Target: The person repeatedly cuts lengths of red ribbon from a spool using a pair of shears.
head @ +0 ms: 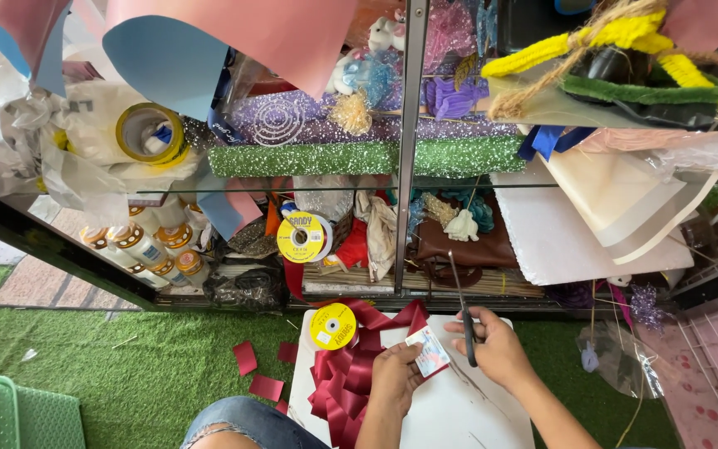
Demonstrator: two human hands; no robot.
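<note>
Over the white surface (459, 407), the left hand (396, 370) has its fingers clamped on a small card (430, 352) backed with red. Just right of the card, the right hand (496, 345) grips scissors (464, 312), blades pointing away. Dark red ribbon loops (351, 378) and a yellow spool (333, 326) lie left of the card.
</note>
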